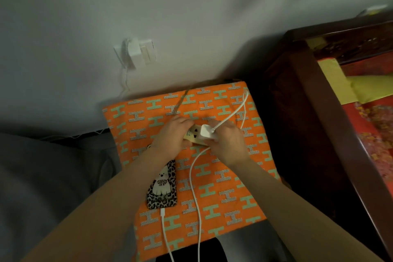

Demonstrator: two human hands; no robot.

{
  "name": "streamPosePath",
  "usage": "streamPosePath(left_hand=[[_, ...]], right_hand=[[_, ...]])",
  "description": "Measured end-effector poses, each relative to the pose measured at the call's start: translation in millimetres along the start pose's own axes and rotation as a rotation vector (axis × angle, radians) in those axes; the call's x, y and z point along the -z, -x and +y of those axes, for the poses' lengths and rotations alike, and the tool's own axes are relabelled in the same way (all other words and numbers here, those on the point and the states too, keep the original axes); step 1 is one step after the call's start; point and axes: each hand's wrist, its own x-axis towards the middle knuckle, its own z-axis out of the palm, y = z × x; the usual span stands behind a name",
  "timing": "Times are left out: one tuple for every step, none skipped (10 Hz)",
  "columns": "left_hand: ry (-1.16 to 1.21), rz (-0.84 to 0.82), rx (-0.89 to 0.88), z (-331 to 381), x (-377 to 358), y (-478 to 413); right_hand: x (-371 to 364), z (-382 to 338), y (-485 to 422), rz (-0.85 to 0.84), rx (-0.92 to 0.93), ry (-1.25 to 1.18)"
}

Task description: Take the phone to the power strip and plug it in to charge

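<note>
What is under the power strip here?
The power strip lies on the orange patterned cloth, steadied by the left hand; the right hand holds the white charger on its face. Both hands hide the strip's ends; nothing under it shows.

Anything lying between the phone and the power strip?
Head view: only patterned orange cloth between phone and power strip; the left forearm crosses above, and a white cable runs alongside.
</note>
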Motion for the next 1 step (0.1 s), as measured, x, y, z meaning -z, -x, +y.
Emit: streamPosePath(left_hand=[[-0.057,-0.049,0.013,3.0,6.0,1.5]], right_hand=[[2.0,3.5,2.5,-0.052,-0.061,-0.039]])
